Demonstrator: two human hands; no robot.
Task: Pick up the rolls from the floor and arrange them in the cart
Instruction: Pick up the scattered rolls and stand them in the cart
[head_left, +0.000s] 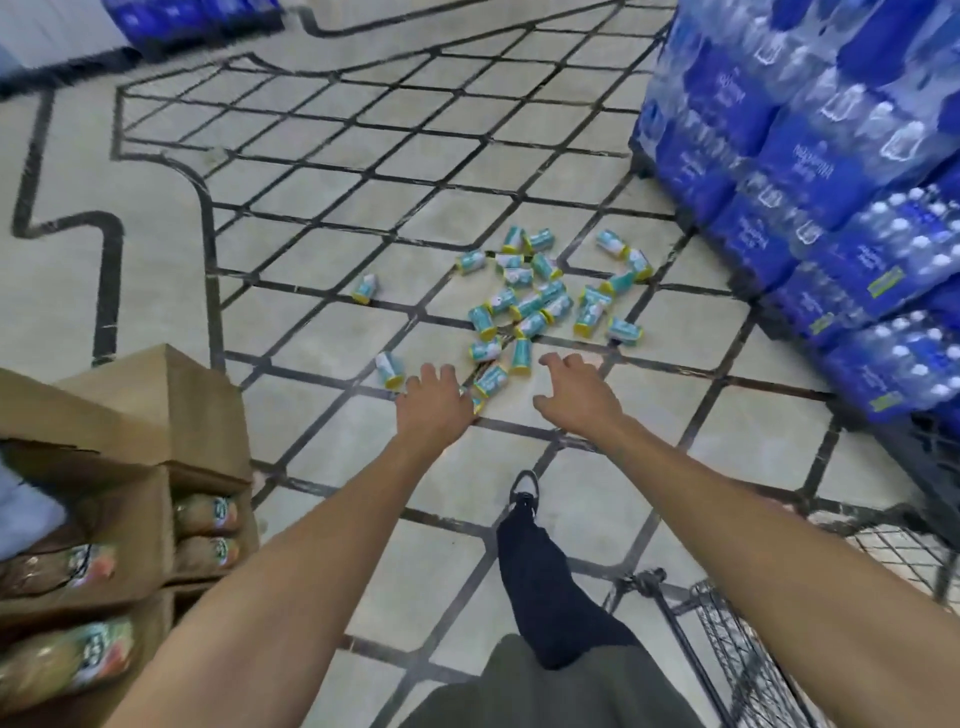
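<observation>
Several small teal-and-white rolls with yellow ends (524, 301) lie scattered on the tiled floor ahead of me. One roll (364, 289) lies apart to the left, another (389, 370) near my left hand. My left hand (435, 408) reaches out over the near edge of the pile, fingers apart, holding nothing; part of a roll (491, 379) shows just beyond it. My right hand (574, 391) is stretched out beside it, fingers spread and empty. The wire cart (727, 639) is at the bottom right, only its corner showing.
Stacked blue packs of water bottles (831, 171) rise on the right, close to the pile. Cardboard boxes holding bottles (130, 493) stand on the left. My leg and shoe (524, 499) are planted on the floor between the arms.
</observation>
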